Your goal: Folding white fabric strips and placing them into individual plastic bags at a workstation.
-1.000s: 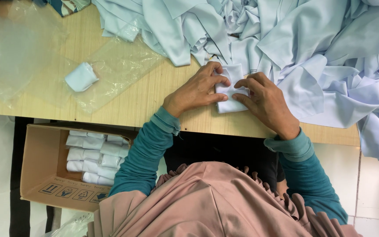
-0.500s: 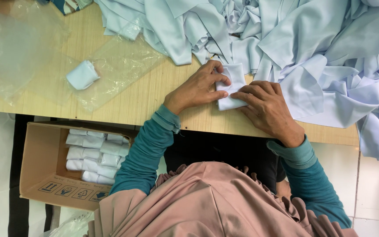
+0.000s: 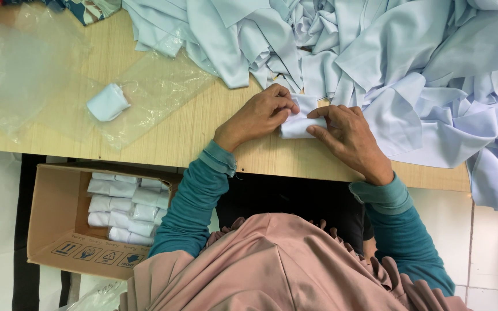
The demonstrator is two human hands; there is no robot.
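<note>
Both hands work a small folded piece of pale blue cloth [image 3: 297, 122] near the front edge of the wooden table [image 3: 162, 129], just below the big heap of pale blue fabric [image 3: 410, 63]. Left hand [image 3: 257, 115] comes in from the left, fingers curled, tips pinching the cloth's upper left edge. Right hand [image 3: 347, 135] sits on the cloth's right side, thumb & index finger clasping the folded edge, other fingers bent over the table. Cloth lies flat on the tabletop between the two hands, touching both, its top edge just beside the heap.

Further left on the table: a 2nd folded pale blue piece [image 3: 107, 102] resting on a clear plastic bag [image 3: 151, 95], well apart from the hands. Another crumpled clear plastic sheet [image 3: 18, 75] lies nearer the left end.

Below the table edge, on the floor: an open cardboard box [image 3: 59, 224] w/ rows of folded pale cloth packs [image 3: 123, 207] inside. Teal sleeves [image 3: 194, 201] & a pink head covering [image 3: 272, 265] fill the bottom of the view.
</note>
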